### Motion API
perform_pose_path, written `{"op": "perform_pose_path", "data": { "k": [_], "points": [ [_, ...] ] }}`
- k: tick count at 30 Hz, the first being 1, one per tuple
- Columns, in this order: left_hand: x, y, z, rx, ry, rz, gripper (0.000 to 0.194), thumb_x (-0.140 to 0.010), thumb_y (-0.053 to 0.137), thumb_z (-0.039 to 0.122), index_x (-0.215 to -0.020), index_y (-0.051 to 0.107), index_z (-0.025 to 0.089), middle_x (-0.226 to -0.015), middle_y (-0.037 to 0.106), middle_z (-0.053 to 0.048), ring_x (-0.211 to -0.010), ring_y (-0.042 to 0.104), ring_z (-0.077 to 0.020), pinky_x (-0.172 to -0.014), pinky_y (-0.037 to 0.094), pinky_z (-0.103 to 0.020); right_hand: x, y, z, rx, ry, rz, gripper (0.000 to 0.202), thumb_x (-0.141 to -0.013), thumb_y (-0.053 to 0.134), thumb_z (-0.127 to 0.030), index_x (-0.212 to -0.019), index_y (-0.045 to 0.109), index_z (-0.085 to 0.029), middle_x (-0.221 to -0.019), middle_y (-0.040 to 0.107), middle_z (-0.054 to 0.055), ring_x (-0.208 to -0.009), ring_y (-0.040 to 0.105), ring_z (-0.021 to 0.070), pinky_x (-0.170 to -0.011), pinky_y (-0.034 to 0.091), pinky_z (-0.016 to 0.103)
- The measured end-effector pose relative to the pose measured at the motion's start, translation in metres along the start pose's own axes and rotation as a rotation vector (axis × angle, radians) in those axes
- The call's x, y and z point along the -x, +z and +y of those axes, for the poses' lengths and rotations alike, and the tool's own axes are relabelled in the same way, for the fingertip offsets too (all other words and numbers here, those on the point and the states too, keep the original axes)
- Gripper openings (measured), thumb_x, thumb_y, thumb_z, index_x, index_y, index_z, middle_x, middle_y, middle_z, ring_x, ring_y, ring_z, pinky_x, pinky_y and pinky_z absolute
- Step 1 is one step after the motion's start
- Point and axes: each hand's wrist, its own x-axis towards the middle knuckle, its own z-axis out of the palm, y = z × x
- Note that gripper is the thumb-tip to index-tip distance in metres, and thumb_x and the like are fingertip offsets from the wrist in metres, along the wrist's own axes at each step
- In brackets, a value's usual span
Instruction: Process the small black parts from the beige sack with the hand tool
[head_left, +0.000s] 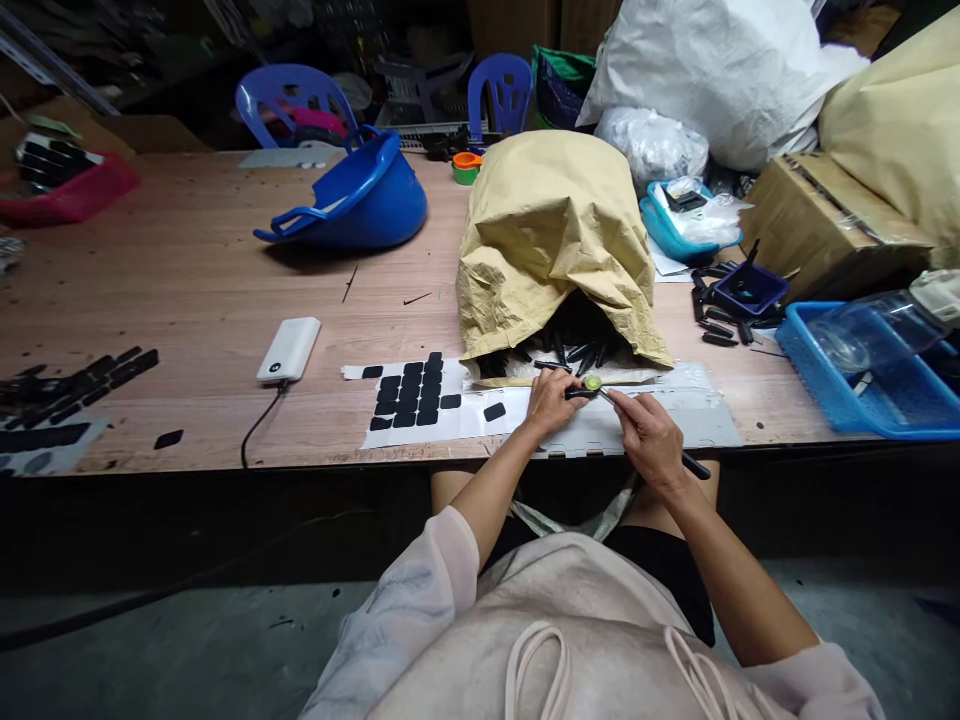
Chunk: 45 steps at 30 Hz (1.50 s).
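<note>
My left hand is closed on a small black part in front of the paper sack's mouth. A round yellow-green piece shows at the part's right end. My right hand grips a thin tool with a black handle; its narrow metal tip meets the part beside the round piece. What kind of tool it is cannot be made out. Several slim black pieces lie inside the opening of the tan paper sack. Under my hands is a light grey sheet along the table edge.
Black rounded stickers sit on white paper to the left. A white power bank with a cable lies farther left. Beyond are a tilted blue basin, and at right a blue tray, a purple tray and a cardboard box.
</note>
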Motion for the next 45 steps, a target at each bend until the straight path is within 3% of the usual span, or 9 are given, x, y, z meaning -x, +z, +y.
{"op": "perform_pose_path", "data": {
  "k": [7, 16, 22, 27, 31, 37, 39, 42, 45],
  "points": [
    [-0.001, 0.003, -0.005, 0.003, 0.016, 0.018, 0.017, -0.083, 0.083, 0.022, -0.100, 0.080, 0.027, -0.101, 0.074, -0.002, -0.109, 0.058, -0.0258, -0.101, 0.047, -0.041, 0.001, 0.000, 0.019, -0.011, 0.046, -0.022, 0.036, -0.106, 0.049, -0.035, -0.128, 0.077, -0.031, -0.090, 0.068, 0.003, -0.084, 0.064, 0.0169, -0.069, 0.046, 0.026],
    [0.000, 0.003, -0.006, -0.025, 0.041, 0.017, 0.016, -0.084, 0.082, 0.023, -0.099, 0.079, 0.025, -0.100, 0.072, -0.003, -0.107, 0.057, -0.0257, -0.101, 0.047, -0.041, -0.041, 0.006, 0.092, 0.158, -0.030, 0.014, 0.030, -0.103, 0.053, -0.035, -0.113, 0.080, -0.026, -0.090, 0.068, 0.007, -0.088, 0.057, 0.0226, -0.078, 0.043, 0.033],
    [-0.002, 0.001, -0.008, -0.083, 0.100, 0.017, 0.014, -0.087, 0.080, 0.025, -0.101, 0.079, 0.026, -0.099, 0.071, -0.003, -0.106, 0.057, -0.0262, -0.098, 0.047, -0.042, -0.038, 0.013, 0.099, 0.208, -0.047, 0.005, 0.028, -0.101, 0.056, -0.033, -0.115, 0.079, -0.026, -0.092, 0.066, 0.008, -0.089, 0.054, 0.0235, -0.079, 0.041, 0.035],
    [0.048, 0.011, 0.006, -0.121, 0.464, -0.074, 0.020, -0.100, 0.066, 0.037, -0.109, 0.075, 0.022, -0.109, 0.072, -0.009, -0.108, 0.060, -0.0272, -0.099, 0.046, -0.044, -0.038, 0.014, 0.095, 0.226, -0.028, -0.021, 0.029, -0.100, 0.056, -0.032, -0.117, 0.078, -0.025, -0.096, 0.066, 0.009, -0.092, 0.052, 0.0244, -0.079, 0.039, 0.035],
    [0.112, 0.047, -0.002, -0.072, 0.713, -0.439, 0.032, -0.107, 0.051, 0.042, -0.121, 0.070, 0.021, -0.114, 0.072, -0.011, -0.102, 0.066, -0.0230, -0.091, 0.051, -0.036, -0.038, 0.014, 0.093, 0.239, -0.018, -0.036, 0.029, -0.100, 0.056, -0.031, -0.117, 0.078, -0.025, -0.097, 0.065, 0.009, -0.093, 0.051, 0.0251, -0.079, 0.038, 0.036],
    [0.123, 0.090, -0.052, -0.221, 0.000, -0.721, 0.038, -0.102, 0.056, 0.033, -0.139, 0.063, 0.026, -0.130, 0.072, -0.009, -0.120, 0.069, -0.0256, -0.102, 0.056, -0.037, -0.038, 0.014, 0.090, 0.243, -0.012, -0.044, 0.029, -0.100, 0.054, -0.032, -0.117, 0.077, -0.025, -0.097, 0.065, 0.009, -0.093, 0.050, 0.0247, -0.079, 0.035, 0.035],
    [0.118, 0.087, -0.057, -0.247, -0.055, -0.753, 0.055, -0.100, 0.062, 0.035, -0.153, 0.053, 0.028, -0.142, 0.068, -0.009, -0.131, 0.065, -0.0281, -0.108, 0.054, -0.040, -0.038, 0.014, 0.090, 0.239, -0.016, -0.041, 0.029, -0.101, 0.054, -0.032, -0.117, 0.077, -0.025, -0.097, 0.065, 0.009, -0.093, 0.049, 0.0244, -0.079, 0.035, 0.034],
    [0.118, 0.068, -0.046, -0.204, 0.285, -0.737, 0.062, -0.097, 0.067, 0.037, -0.156, 0.050, 0.027, -0.146, 0.065, -0.011, -0.130, 0.065, -0.0284, -0.106, 0.055, -0.039, -0.037, 0.014, 0.090, 0.244, -0.019, -0.035, 0.029, -0.101, 0.054, -0.032, -0.117, 0.077, -0.025, -0.097, 0.064, 0.008, -0.092, 0.049, 0.0241, -0.079, 0.035, 0.034],
    [0.107, 0.036, -0.024, -0.147, 0.693, -0.575, 0.040, -0.102, 0.060, 0.039, -0.140, 0.065, 0.028, -0.124, 0.074, -0.010, -0.107, 0.072, -0.0238, -0.095, 0.058, -0.037, -0.037, 0.015, 0.091, 0.248, -0.019, -0.032, 0.028, -0.101, 0.054, -0.032, -0.117, 0.077, -0.025, -0.096, 0.064, 0.008, -0.092, 0.050, 0.0241, -0.078, 0.035, 0.034]
  ]
}}
